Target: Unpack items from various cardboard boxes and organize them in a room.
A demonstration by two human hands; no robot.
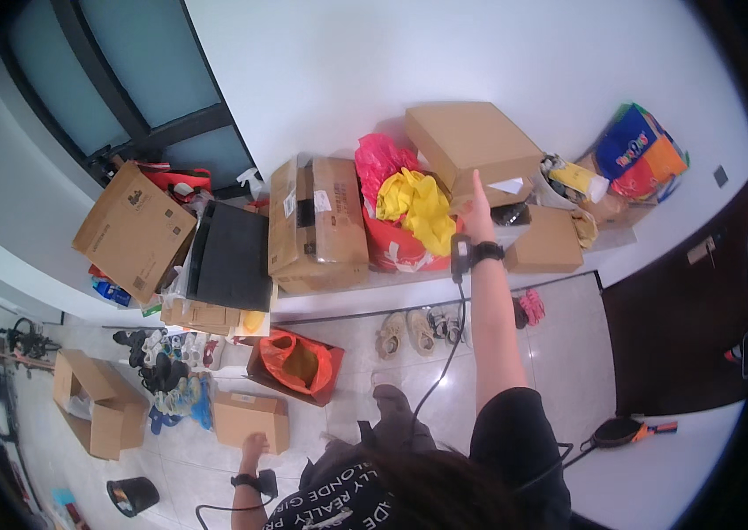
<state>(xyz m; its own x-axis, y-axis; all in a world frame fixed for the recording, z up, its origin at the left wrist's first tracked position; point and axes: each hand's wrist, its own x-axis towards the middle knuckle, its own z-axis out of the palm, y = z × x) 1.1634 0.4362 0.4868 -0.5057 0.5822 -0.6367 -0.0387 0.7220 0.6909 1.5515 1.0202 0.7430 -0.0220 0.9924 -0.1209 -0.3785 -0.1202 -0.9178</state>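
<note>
My right hand (478, 211) is stretched forward over the ledge, at the front corner of a large closed cardboard box (473, 136). It looks edge-on, with one digit pointing up; the other fingers are mostly hidden, so I cannot tell whether they grip the box. Just left of it, yellow cloth or plastic (424, 205) spills from a red bag (400, 248), below a pink plastic bag (380, 162). Low in the view, my left hand (254, 448) overlaps a smaller cardboard box (248, 417) on the floor. Its finger pose is too small to make out. Both wrists wear strapped devices with cables.
Along the ledge (321, 301) stand a taped carton (318, 218), a black box (231, 255) and a tilted carton (135, 228). On the floor are sneakers (407, 334), piled shoes (172, 358), a box with an orange bag (294, 361), an open carton (99, 404) and a black bin (142, 493).
</note>
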